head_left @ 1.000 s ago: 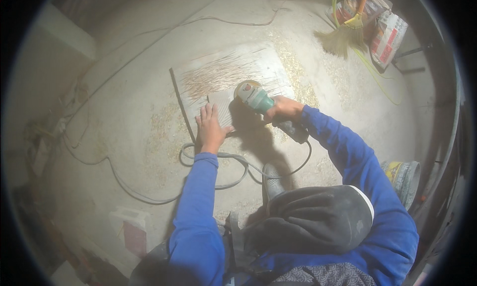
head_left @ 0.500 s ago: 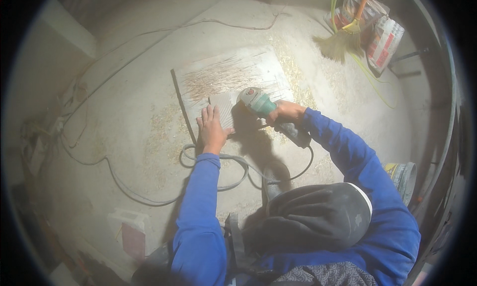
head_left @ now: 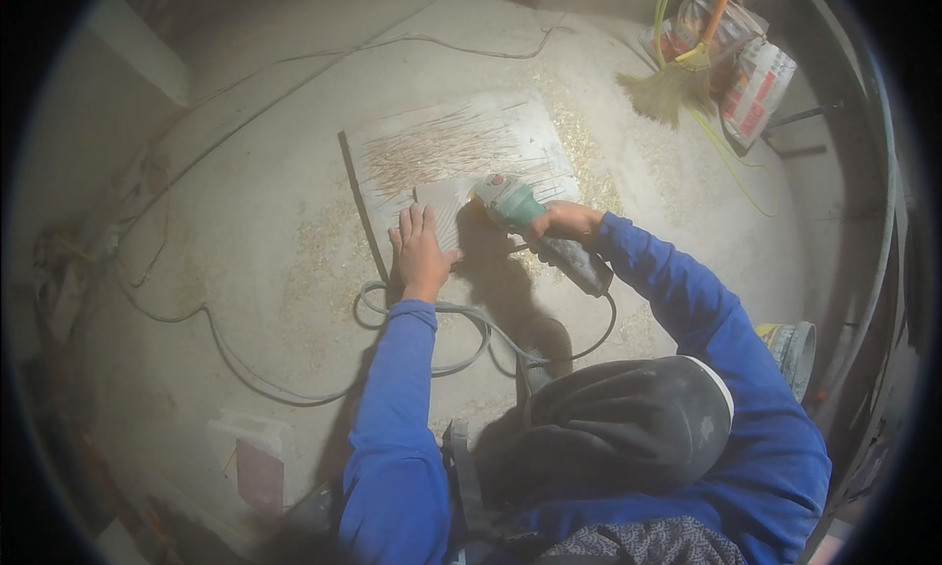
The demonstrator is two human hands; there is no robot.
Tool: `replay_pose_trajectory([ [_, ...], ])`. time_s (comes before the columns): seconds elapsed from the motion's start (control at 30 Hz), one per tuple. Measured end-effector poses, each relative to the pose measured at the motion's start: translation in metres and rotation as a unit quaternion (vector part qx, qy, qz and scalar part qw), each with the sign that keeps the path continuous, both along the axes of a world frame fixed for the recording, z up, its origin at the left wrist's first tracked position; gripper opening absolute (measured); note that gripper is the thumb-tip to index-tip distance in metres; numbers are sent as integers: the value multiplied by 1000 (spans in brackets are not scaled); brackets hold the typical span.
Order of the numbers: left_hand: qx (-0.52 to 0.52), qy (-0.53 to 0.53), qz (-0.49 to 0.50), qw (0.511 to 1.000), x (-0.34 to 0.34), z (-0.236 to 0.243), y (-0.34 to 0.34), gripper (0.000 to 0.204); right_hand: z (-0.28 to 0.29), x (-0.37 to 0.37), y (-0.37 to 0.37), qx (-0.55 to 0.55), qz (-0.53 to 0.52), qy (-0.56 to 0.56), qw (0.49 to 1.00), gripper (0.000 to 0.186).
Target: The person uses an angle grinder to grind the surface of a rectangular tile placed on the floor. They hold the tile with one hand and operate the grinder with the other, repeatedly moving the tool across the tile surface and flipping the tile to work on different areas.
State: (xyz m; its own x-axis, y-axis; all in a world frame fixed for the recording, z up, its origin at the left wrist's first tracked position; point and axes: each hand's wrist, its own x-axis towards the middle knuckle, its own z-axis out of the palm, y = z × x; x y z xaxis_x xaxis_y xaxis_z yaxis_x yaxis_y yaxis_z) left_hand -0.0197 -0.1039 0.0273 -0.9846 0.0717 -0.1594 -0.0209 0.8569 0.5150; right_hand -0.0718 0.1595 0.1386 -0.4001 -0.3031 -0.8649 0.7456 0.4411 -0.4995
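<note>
My right hand (head_left: pixel 557 226) is closed round a green and grey angle grinder (head_left: pixel 522 215). The grinder's head and disc are at the right edge of a small ridged pale tile (head_left: pixel 441 220), with a dark shadow beside it. Spread over that tile's left part lies my left hand (head_left: pixel 427 252), fingers apart and pressing flat. Under both is a large square pale board (head_left: pixel 532 129), scored with many brown cut lines. The grinder's cable (head_left: pixel 611 327) runs down and loops on the floor below the board.
A straw broom (head_left: pixel 672 83) leans by several bags (head_left: pixel 756 91) at the top right. A bucket (head_left: pixel 795 354) stands beside my right arm. Long cables (head_left: pixel 211 329) cross the dusty floor (head_left: pixel 245 251). A wall ledge (head_left: pixel 137 59) is at the upper left; a pale object (head_left: pixel 257 472) lies lower left.
The grinder and my right hand have shifted very slightly downward in the picture. My left hand stays on the tile.
</note>
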Motion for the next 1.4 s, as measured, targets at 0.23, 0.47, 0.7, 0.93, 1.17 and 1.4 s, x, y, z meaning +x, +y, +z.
replay_pose_trajectory([
  [0.23,-9,-3,-3,1000,-1,0,0,102,-2,2,3,-21,-7,-10,1000,40],
  [0.47,-11,-2,-3,1000,0,-1,0,102,4,3,5,10,3,13,1000,40],
  [0.7,-7,-15,-2,1000,0,0,0,104,5,-1,1,-3,-11,41,999,41],
  [0.93,4,-11,1,1000,0,2,-1,102,7,1,-4,12,-2,12,1000,41],
  [1.17,-18,-24,0,1000,0,5,0,100,3,4,4,15,3,7,1000,41],
  [1.4,8,-13,1,1000,1,1,-1,104,-3,1,-1,36,-20,70,997,45],
])
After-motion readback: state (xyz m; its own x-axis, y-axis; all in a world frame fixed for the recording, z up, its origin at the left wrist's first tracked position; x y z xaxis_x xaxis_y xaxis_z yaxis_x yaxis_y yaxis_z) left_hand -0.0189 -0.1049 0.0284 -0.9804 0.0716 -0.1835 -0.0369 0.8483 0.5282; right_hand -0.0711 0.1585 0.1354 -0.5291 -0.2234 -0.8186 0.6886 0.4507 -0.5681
